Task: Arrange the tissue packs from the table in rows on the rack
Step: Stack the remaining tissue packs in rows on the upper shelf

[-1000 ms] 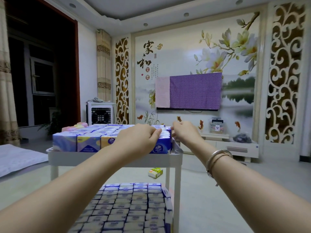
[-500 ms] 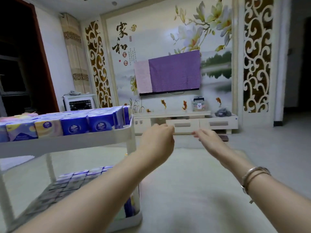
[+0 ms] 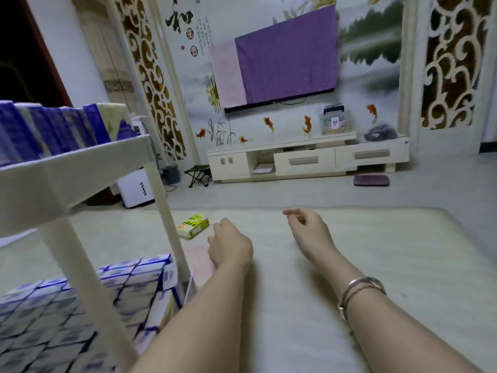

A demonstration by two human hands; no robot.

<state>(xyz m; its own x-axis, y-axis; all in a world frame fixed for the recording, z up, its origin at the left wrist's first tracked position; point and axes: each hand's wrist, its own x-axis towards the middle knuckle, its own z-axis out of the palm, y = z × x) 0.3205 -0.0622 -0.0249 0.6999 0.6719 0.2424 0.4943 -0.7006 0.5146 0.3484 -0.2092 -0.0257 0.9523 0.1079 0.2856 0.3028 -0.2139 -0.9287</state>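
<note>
Here my left hand (image 3: 230, 244) hung loosely curled, holding nothing; my right hand (image 3: 306, 228) relaxed, fingers slack, empty. Rack (image 3: 78, 162) at left, tissue packs (image 3: 53, 130) in rows.

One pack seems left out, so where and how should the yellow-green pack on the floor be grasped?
Grip the yellow-green pack across its two long sides, coming down from above. It lies flat on the floor with its broad face up, and the left hand is nearest.
</note>
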